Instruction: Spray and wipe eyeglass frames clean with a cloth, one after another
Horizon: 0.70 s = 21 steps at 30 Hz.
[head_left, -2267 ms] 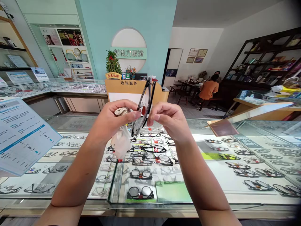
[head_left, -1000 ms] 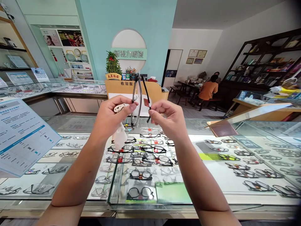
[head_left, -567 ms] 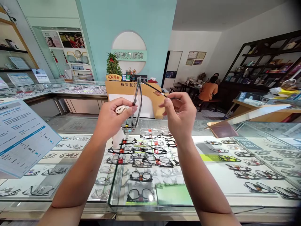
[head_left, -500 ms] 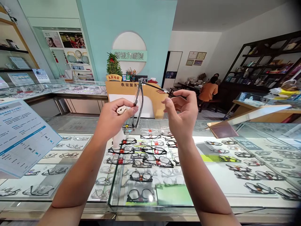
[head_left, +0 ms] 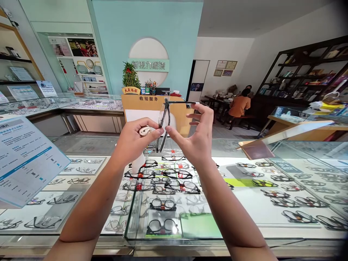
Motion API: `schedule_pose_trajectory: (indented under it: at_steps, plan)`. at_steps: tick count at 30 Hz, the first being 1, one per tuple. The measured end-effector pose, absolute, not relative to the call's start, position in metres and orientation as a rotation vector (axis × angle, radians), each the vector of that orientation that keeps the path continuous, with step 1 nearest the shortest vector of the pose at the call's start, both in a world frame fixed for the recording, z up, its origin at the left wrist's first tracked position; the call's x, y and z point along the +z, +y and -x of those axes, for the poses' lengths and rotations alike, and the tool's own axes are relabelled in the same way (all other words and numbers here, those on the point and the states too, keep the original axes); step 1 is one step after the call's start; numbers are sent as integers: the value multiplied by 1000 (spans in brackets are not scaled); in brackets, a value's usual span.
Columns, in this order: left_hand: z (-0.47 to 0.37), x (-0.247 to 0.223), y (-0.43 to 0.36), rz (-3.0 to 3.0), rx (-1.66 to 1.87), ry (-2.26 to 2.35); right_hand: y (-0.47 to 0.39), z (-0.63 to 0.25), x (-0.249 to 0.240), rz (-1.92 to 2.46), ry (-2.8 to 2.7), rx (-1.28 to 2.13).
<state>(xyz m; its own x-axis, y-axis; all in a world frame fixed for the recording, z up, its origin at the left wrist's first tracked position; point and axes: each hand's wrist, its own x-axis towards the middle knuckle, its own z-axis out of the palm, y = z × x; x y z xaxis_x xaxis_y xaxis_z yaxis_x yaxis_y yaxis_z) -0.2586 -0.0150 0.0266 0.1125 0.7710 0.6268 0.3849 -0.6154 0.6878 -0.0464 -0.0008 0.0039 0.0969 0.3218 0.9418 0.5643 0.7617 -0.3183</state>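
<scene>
Dark-framed glasses (head_left: 164, 125) are held up over the glass display case (head_left: 152, 240), seen nearly edge-on, with one temple arm stretched to the right. My left hand (head_left: 138, 139) pinches the frame between thumb and forefinger and has a crumpled off-white cloth (head_left: 145, 131) tucked in its palm. The thumb of my right hand (head_left: 194, 134) touches the frame near the left fingertips, while its raised forefinger meets the end of the extended temple arm. Its other fingers are spread and curved. Rows of glasses (head_left: 178, 174) lie below both hands.
A printed sheet (head_left: 29, 163) stands at the left. A tilted brown-backed panel (head_left: 257, 149) stands on the case at the right. Beyond is a wooden counter (head_left: 179, 112) with a plant (head_left: 130, 78). A person in orange (head_left: 239, 106) sits at the far right.
The glasses have moved slightly right and turned, the temple arm now nearly level. My right hand has come left, its thumb reaching the frame and its forefinger the temple tip.
</scene>
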Motion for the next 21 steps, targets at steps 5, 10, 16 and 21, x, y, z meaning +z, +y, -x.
schedule_pose_trajectory:
  at_steps: [5, 10, 16, 21]
  plan:
    - [256, 26, -15, -2026, 1558, 1092, 0, 43, 3, 768, -1546, -274]
    - [254, 23, -13, -2026, 1590, 1072, -3, 43, 4, 781, -1539, -271]
    - [250, 22, -14, -2003, 1644, 1061, -4, 43, 5, 798, -1546, -281]
    - [248, 20, -13, -1958, 1726, 1027, -7, 42, 7, 806, -1571, -290]
